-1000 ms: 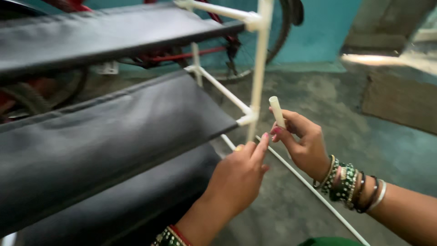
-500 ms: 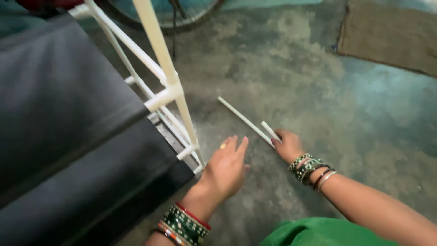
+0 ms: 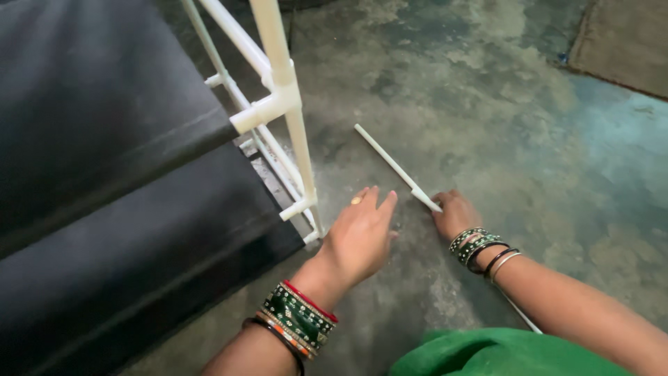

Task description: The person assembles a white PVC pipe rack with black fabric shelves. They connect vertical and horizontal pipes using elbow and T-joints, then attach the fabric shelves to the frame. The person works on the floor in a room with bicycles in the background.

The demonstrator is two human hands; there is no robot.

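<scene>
- Rough grey concrete floor (image 3: 501, 104) fills the view, stained and patchy, with a brown mat (image 3: 623, 42) at the top right corner.
- Right hand (image 3: 456, 214) is down on the floor, fingers curled around the near end of a thin white rod (image 3: 393, 166), which lies flat and angles away up-left.
- Left hand (image 3: 358, 237) hovers just beside it, fingers spread apart and gripping nothing, near the foot of the white tube frame (image 3: 285, 104).
- Black fabric shelves (image 3: 104, 174) stretch across that frame on the left.
- Bangles on both wrists.
</scene>
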